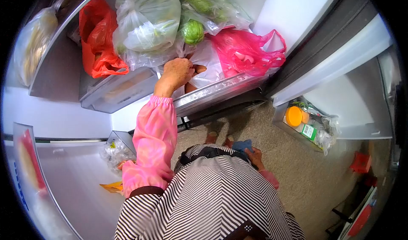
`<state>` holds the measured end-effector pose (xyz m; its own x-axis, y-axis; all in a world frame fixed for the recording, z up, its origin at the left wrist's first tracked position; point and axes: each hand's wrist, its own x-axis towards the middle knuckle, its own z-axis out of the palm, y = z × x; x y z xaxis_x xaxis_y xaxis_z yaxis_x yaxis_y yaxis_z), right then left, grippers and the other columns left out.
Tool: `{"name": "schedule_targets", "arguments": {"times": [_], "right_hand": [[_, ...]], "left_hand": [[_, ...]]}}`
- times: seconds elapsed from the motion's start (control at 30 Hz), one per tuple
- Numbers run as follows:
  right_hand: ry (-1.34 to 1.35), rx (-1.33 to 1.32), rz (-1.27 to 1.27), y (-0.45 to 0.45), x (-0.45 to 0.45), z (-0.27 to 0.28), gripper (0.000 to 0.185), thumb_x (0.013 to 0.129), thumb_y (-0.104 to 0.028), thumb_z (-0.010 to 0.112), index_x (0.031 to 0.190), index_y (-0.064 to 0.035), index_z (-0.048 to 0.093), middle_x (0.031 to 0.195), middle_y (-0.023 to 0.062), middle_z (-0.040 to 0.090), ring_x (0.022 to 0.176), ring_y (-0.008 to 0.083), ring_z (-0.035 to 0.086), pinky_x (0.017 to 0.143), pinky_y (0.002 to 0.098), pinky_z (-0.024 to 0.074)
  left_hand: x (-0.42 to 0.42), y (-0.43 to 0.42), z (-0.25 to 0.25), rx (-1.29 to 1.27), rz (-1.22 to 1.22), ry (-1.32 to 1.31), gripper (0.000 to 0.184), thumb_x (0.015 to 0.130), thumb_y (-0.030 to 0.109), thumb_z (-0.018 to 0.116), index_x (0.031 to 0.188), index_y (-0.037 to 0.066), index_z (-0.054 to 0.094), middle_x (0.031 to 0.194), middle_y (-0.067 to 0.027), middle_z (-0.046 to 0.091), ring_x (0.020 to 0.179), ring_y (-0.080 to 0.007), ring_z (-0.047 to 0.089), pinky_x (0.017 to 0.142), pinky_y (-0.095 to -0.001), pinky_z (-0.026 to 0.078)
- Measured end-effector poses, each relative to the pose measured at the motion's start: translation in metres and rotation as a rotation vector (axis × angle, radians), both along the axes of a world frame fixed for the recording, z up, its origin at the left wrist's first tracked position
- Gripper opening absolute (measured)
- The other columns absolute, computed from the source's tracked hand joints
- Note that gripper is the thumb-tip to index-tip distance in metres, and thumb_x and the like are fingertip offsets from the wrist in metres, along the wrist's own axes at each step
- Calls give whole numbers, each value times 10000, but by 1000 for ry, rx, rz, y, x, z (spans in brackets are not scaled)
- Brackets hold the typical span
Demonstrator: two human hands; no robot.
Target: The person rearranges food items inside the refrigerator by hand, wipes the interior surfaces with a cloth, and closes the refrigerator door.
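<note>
My left hand [178, 73] reaches into an open fridge drawer [216, 94], its fingers bent down among the bags beside a white plastic bag [207, 65]; what the fingertips hold is hidden. Brownish items show next to the fingers. Behind it lie a large translucent bag [148, 21] and a round green vegetable [193, 31]. A pink bag [248, 51] is to the right, a red bag [98, 38] to the left. Low by my body, my right hand [256, 157] is closed on a blue cloth [242, 146].
Both fridge doors stand open. The right door's bin [297, 131] holds a yellow-lidded jar [294, 116] and packages. Plastic-wrapped items [115, 151] fill the left door's bin. A second clear drawer [121, 91] sits at left. The floor [280, 189] shows below, with a red object [360, 162] at right.
</note>
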<state>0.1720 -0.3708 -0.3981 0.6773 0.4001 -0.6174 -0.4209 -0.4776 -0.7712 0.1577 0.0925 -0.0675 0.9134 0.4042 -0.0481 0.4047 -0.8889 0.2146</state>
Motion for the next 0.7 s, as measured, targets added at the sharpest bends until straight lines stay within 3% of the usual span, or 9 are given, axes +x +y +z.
{"name": "schedule_targets", "arguments": {"times": [0.13, 0.23, 0.33, 0.53, 0.63, 0.7], "right_hand": [[-91, -127, -78, 0, -4, -3, 456, 778, -271, 759, 1040, 77, 622, 895, 72, 649, 769, 158, 588, 704, 290, 492], [-6, -5, -90, -1, -4, 11, 422, 774, -242, 762, 1017, 75, 625, 887, 74, 653, 761, 160, 585, 709, 293, 485], [-136, -79, -62, 3, -8, 19, 324, 793, -213, 736, 963, 46, 644, 851, 64, 657, 731, 150, 578, 691, 293, 481], [-73, -10, -37, 2, -8, 22, 222, 809, -208, 701, 885, -2, 665, 790, 54, 655, 671, 141, 565, 653, 298, 477], [-111, -69, -13, 3, -8, 26, 258, 800, -231, 712, 898, 3, 665, 800, 61, 660, 678, 149, 574, 661, 304, 480], [-103, -130, 36, -1, -6, 12, 302, 823, -228, 693, 986, 23, 652, 860, 77, 667, 729, 143, 584, 698, 296, 490]], "left_hand": [[-2, -3, -1, 79, 59, -57, 188, 777, 248, 578, 731, 88, 663, 764, -194, 639, 727, -388, 619, 652, -474, 480], [0, -6, 7, -21, 42, 41, 169, 763, 211, 610, 767, 62, 689, 791, -188, 656, 786, -360, 637, 698, -458, 502], [-3, -11, 2, -30, -4, -29, 150, 759, 177, 609, 726, 44, 670, 750, -195, 642, 760, -369, 630, 679, -456, 493], [0, -15, -2, -224, -164, -23, 77, 737, 91, 612, 693, 33, 636, 664, -201, 607, 696, -379, 609, 623, -452, 460], [-2, -13, -5, -226, -226, -133, 60, 732, 79, 624, 699, 28, 621, 633, -187, 594, 650, -343, 605, 600, -441, 452], [-6, -9, 2, -411, -200, -104, 78, 772, 101, 606, 793, 34, 641, 655, -150, 603, 629, -280, 597, 597, -407, 463]]}}
